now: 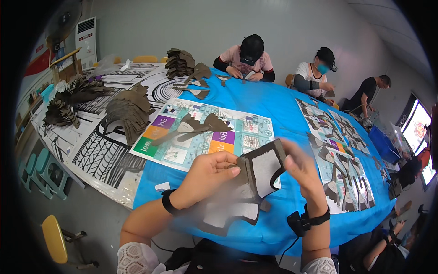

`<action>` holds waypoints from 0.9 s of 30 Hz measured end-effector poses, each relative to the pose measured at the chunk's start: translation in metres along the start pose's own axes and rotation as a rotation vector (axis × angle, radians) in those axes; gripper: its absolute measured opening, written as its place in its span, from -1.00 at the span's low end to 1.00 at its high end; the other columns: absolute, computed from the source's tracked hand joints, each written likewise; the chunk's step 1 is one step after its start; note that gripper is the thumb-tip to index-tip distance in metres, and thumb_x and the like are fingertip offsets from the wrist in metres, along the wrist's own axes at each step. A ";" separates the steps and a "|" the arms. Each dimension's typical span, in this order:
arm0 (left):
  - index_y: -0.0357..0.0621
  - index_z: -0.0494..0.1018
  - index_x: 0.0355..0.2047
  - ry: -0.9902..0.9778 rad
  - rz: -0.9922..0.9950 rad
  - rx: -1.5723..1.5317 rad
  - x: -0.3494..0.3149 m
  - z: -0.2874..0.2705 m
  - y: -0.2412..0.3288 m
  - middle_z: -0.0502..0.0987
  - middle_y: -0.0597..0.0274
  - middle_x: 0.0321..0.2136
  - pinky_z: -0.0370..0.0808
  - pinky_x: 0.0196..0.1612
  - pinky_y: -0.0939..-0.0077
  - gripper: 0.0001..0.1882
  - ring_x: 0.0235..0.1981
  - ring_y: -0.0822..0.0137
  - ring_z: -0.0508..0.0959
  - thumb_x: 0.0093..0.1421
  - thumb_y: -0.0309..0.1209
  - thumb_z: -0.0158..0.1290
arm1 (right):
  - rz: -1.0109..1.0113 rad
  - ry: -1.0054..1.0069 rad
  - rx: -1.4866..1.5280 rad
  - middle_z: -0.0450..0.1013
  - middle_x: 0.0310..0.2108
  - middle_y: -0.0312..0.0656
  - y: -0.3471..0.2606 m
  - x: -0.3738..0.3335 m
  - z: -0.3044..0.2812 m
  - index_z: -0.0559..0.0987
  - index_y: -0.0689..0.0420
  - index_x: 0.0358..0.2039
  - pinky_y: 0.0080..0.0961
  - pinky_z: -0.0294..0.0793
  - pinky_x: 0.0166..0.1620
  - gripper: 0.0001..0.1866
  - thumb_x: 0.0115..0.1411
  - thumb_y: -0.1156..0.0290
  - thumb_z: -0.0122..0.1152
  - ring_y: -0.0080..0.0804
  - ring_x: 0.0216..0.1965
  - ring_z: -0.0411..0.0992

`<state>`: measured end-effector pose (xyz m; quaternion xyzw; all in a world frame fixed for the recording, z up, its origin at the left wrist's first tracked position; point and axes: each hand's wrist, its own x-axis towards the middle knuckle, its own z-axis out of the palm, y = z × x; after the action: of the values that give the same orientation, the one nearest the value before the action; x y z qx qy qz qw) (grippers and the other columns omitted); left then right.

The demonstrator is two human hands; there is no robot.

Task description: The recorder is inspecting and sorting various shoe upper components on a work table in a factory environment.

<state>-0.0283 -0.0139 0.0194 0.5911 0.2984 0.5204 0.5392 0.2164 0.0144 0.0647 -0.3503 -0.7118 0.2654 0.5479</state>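
Note:
In front of me, over the near edge of the blue-covered table, I hold a dark brown cut fabric piece, perhaps a shoe upper part. It has pale grey-white patches, curved cut-outs and dark borders; its lower part is blurred. My left hand pinches it near the middle, thumb and fingers closed on its edge. At its upper right edge, my right hand grips it, partly smeared by motion. Beyond my hands, several brown cut pieces lie on a colourful printed sheet.
Stacks of brown pieces stand on the patterned covering at the left. More cut pieces lie on sheets at the right. Across the table, a person in pink and a person in a blue mask handle pieces. A yellow stool stands lower left.

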 end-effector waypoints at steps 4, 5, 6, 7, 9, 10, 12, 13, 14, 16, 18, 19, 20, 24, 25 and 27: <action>-0.34 0.50 -0.15 0.038 0.053 0.116 -0.001 0.005 -0.006 0.62 0.24 -0.36 0.47 -0.29 0.68 -0.79 -0.35 0.60 0.54 0.26 -0.46 0.06 | 0.364 -0.418 0.281 0.53 -0.31 -0.27 0.003 -0.002 0.000 0.55 0.36 -0.13 -0.63 0.42 -0.20 -0.61 0.09 0.37 0.34 -0.68 -0.31 0.41; -0.34 0.50 -0.15 0.038 0.075 0.097 -0.001 0.005 -0.009 0.62 0.24 -0.36 0.47 -0.29 0.68 -0.79 -0.35 0.60 0.54 0.26 -0.46 0.06 | 0.377 -0.401 0.284 0.53 -0.32 -0.27 0.004 -0.003 0.002 0.56 0.35 -0.15 -0.65 0.42 -0.24 -0.64 0.09 0.40 0.34 -0.68 -0.32 0.41; -0.33 0.51 -0.18 0.063 0.082 0.149 0.000 0.005 -0.011 0.62 0.26 -0.41 0.46 -0.33 0.67 -0.81 -0.39 0.61 0.53 0.26 -0.45 0.07 | 0.389 -0.385 0.288 0.53 -0.32 -0.28 0.004 -0.004 0.005 0.57 0.34 -0.17 -0.68 0.41 -0.28 -0.68 0.09 0.44 0.34 -0.68 -0.34 0.41; -0.32 0.52 -0.22 0.094 0.065 0.218 0.000 0.004 -0.012 0.61 0.28 -0.47 0.45 -0.37 0.67 -0.81 -0.43 0.63 0.51 0.26 -0.43 0.07 | 0.390 -0.389 0.288 0.53 -0.32 -0.28 0.004 -0.004 0.007 0.57 0.34 -0.17 -0.68 0.41 -0.28 -0.68 0.09 0.44 0.34 -0.68 -0.34 0.41; -0.31 0.53 -0.24 0.101 0.091 0.201 0.000 0.004 -0.015 0.60 0.30 -0.51 0.43 -0.40 0.67 -0.82 -0.47 0.64 0.49 0.26 -0.42 0.07 | 0.362 -0.357 0.264 0.53 -0.36 -0.30 0.004 -0.006 0.011 0.58 0.34 -0.22 -0.70 0.40 -0.32 -0.75 0.10 0.49 0.31 -0.70 -0.38 0.41; -0.30 0.54 -0.27 0.106 0.075 0.200 0.000 0.003 -0.016 0.58 0.32 -0.55 0.41 -0.44 0.67 -0.82 -0.50 0.65 0.47 0.26 -0.40 0.08 | 0.380 -0.354 0.260 0.53 -0.36 -0.30 0.004 -0.007 0.013 0.58 0.34 -0.22 -0.70 0.40 -0.32 -0.75 0.10 0.49 0.31 -0.70 -0.38 0.41; -0.30 0.54 -0.28 0.120 0.080 0.200 0.001 0.001 -0.018 0.58 0.33 -0.56 0.39 -0.46 0.67 -0.81 -0.52 0.65 0.45 0.26 -0.39 0.08 | 0.403 -0.346 0.263 0.55 -0.37 -0.30 0.003 -0.010 0.016 0.60 0.32 -0.29 -0.68 0.42 -0.27 -0.84 0.13 0.50 0.25 -0.68 -0.34 0.44; -0.30 0.54 -0.30 0.128 0.042 0.196 0.001 0.000 -0.018 0.57 0.34 -0.58 0.37 -0.48 0.67 -0.81 -0.54 0.66 0.43 0.26 -0.38 0.08 | 0.402 -0.349 0.260 0.55 -0.37 -0.30 0.002 -0.012 0.018 0.60 0.32 -0.29 -0.68 0.42 -0.27 -0.84 0.13 0.50 0.25 -0.68 -0.34 0.44; -0.30 0.54 -0.30 0.136 0.070 0.201 0.001 -0.002 -0.018 0.57 0.34 -0.58 0.37 -0.48 0.67 -0.81 -0.54 0.66 0.43 0.26 -0.38 0.08 | 0.312 -0.328 0.231 0.57 -0.37 -0.28 0.002 -0.014 0.022 0.61 0.28 -0.34 -0.63 0.45 -0.24 -0.87 0.09 0.52 0.25 -0.60 -0.33 0.47; -0.34 0.52 -0.27 0.118 -0.016 0.137 0.002 -0.005 -0.018 0.56 0.37 -0.46 0.37 -0.38 0.76 -0.82 -0.42 0.69 0.44 0.29 -0.42 0.07 | 0.221 -0.314 0.200 0.58 -0.37 -0.27 0.002 -0.016 0.027 0.63 0.24 -0.38 -0.57 0.47 -0.21 -0.90 0.05 0.55 0.26 -0.52 -0.31 0.50; -0.34 0.52 -0.28 0.159 0.022 0.196 0.003 -0.006 -0.018 0.56 0.38 -0.48 0.36 -0.40 0.75 -0.83 -0.44 0.69 0.43 0.29 -0.43 0.07 | -0.352 -0.355 -0.129 0.60 -0.33 -0.23 0.003 -0.016 0.032 0.64 0.17 -0.43 -0.43 0.50 -0.14 -0.82 -0.13 0.61 0.23 -0.28 -0.26 0.52; -0.34 0.52 -0.29 0.198 0.024 0.268 0.003 -0.005 -0.018 0.55 0.38 -0.50 0.35 -0.42 0.74 -0.83 -0.45 0.69 0.42 0.28 -0.43 0.07 | -0.431 -0.330 -0.211 0.60 -0.32 -0.27 0.003 -0.020 0.034 0.63 0.09 -0.47 -0.35 0.51 -0.14 -0.69 -0.31 0.66 0.17 -0.15 -0.24 0.50; -0.34 0.52 -0.29 0.193 0.051 0.256 0.003 -0.003 -0.018 0.55 0.38 -0.50 0.35 -0.42 0.74 -0.83 -0.45 0.69 0.42 0.28 -0.43 0.07 | -0.430 -0.337 -0.206 0.60 -0.32 -0.27 0.003 -0.023 0.034 0.63 0.09 -0.47 -0.35 0.51 -0.14 -0.69 -0.31 0.66 0.17 -0.15 -0.24 0.50; -0.26 0.54 -0.35 0.417 0.300 0.447 -0.001 0.007 -0.013 0.51 0.16 -0.65 0.34 -0.60 0.58 -0.86 -0.69 0.50 0.45 0.20 -0.41 0.13 | -0.593 -0.260 -0.366 0.60 -0.32 -0.42 0.007 -0.034 0.035 0.62 0.03 -0.56 -0.39 0.47 -0.14 -0.69 -0.38 0.70 0.13 -0.19 -0.18 0.44; -0.27 0.55 -0.34 0.450 0.447 0.574 -0.003 0.010 -0.011 0.55 0.16 -0.62 0.36 -0.58 0.59 -0.87 -0.66 0.48 0.50 0.20 -0.44 0.14 | -0.563 -0.239 -0.378 0.60 -0.29 -0.40 0.008 -0.037 0.035 0.63 0.04 -0.56 -0.38 0.45 -0.10 -0.69 -0.38 0.69 0.14 -0.17 -0.14 0.41; -0.26 0.58 -0.33 0.458 0.613 0.746 -0.007 0.012 -0.008 0.59 0.10 -0.57 0.41 -0.58 0.56 -0.90 -0.62 0.31 0.59 0.16 -0.50 0.16 | -0.528 -0.209 -0.392 0.59 -0.25 -0.39 0.009 -0.043 0.035 0.63 0.04 -0.56 -0.37 0.43 -0.07 -0.69 -0.38 0.69 0.14 -0.16 -0.11 0.39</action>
<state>-0.0174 -0.0221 0.0116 0.6739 0.3867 0.6285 0.0367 0.1910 -0.0143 0.0233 -0.2236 -0.8676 0.0073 0.4440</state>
